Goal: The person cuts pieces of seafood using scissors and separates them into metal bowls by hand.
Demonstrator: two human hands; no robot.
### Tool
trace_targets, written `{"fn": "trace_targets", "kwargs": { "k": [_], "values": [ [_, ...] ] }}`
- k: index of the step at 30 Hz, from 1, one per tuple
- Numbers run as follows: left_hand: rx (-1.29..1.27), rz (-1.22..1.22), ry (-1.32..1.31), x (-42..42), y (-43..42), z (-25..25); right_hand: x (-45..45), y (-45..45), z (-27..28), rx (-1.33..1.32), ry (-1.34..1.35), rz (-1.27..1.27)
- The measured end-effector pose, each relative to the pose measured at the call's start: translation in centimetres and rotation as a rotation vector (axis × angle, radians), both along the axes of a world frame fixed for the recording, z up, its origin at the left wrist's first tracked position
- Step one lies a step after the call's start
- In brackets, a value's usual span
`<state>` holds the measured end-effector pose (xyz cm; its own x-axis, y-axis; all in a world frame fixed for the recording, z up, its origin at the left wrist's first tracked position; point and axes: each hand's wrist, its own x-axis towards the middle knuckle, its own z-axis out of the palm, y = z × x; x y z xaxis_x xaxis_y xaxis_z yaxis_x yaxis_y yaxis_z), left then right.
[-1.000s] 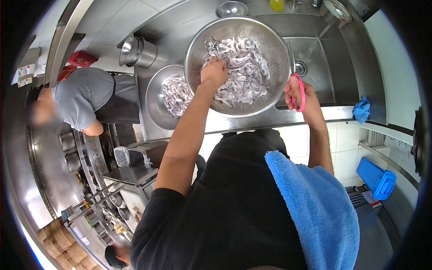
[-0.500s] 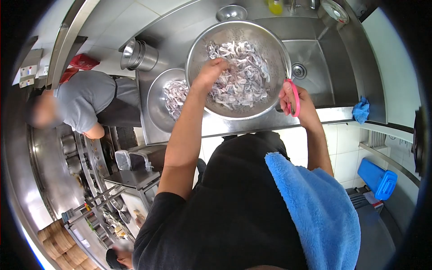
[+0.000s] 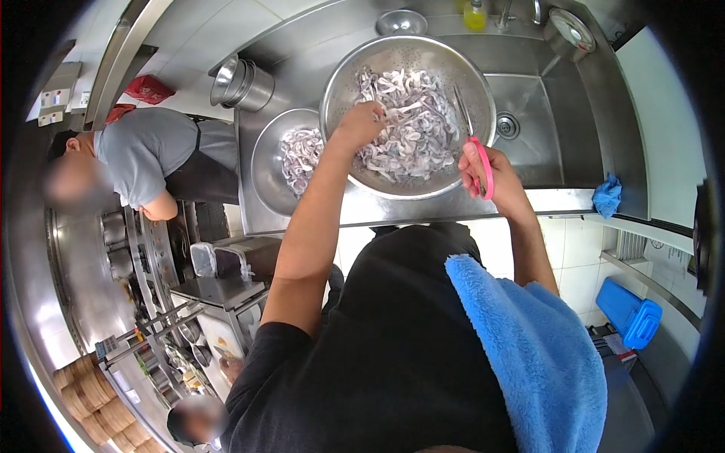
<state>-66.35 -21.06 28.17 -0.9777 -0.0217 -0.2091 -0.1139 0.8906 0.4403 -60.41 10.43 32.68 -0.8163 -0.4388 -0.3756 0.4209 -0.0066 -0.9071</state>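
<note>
A large perforated steel colander [image 3: 336, 90] holds a heap of pale, purplish strips [image 3: 411, 124] that look like squid or octopus pieces. My left hand [image 3: 361, 124] is at the heap's left side, its fingers closed on strips. Pink-handled scissors [image 3: 487, 167] are in my right hand [image 3: 491, 177] at the colander's right rim, with the blades over the right part of the colander and pointing away from me. A shallower steel bowl [image 3: 264, 162] with more pale strips [image 3: 300, 155] stands to the left, partly behind my left forearm.
The sink basin [image 3: 532, 151] is at the right, with a blue cloth [image 3: 606, 196] on its front edge. Stacked steel pots [image 3: 253, 87], a small bowl [image 3: 400, 23] and a yellow bottle [image 3: 474, 15] stand behind. A co-worker [image 3: 151, 155] leans at the left; another person [image 3: 195, 419] is lower left.
The scissors in my right hand have moved left, so the blades now reach over the colander. My left hand stays over the heap's left side, slightly shifted. The view has moved a little.
</note>
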Motion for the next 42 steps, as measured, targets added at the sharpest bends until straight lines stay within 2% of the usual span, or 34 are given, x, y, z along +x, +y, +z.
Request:
{"fn": "trace_targets", "kwargs": {
  "k": [3,6,12,15,18,21,24,27,34,42],
  "values": [
    [-0.064,-0.050,-0.065,-0.4,-0.4,-0.1,0.2,-0.1,0.0,0.002,0.007,0.003],
    [0.000,0.034,-0.115,-0.1,0.3,1.6,0.4,-0.1,-0.2,-0.004,-0.001,0.016],
    [0.479,0.119,-0.135,-0.7,-1.0,3.2,1.1,-0.3,-0.9,0.003,-0.051,0.038],
    [0.891,0.267,-0.098,-1.3,-1.5,3.3,1.3,-0.8,-1.0,-0.011,-0.056,0.045],
    [1.110,0.395,-0.099,-1.5,-0.6,3.9,1.2,-1.4,-1.0,-0.037,-0.025,0.099],
    [1.062,0.388,0.034,-0.5,1.3,5.5,1.2,-2.0,-1.2,-0.049,-0.034,0.137],
    [1.089,0.418,0.215,-1.0,0.9,3.3,1.3,-2.8,-1.3,-0.037,-0.037,0.149],
    [1.070,0.534,0.274,-1.9,0.4,2.1,1.5,-3.3,-0.7,-0.043,-0.030,0.152],
    [1.064,0.418,0.300,-1.7,-0.3,3.2,1.4,-4.2,-0.9,-0.060,-0.060,0.188],
    [1.016,0.319,0.258,-0.4,0.2,8.7,1.3,-6.9,-2.2,-0.184,-0.154,0.297]
  ]
}}
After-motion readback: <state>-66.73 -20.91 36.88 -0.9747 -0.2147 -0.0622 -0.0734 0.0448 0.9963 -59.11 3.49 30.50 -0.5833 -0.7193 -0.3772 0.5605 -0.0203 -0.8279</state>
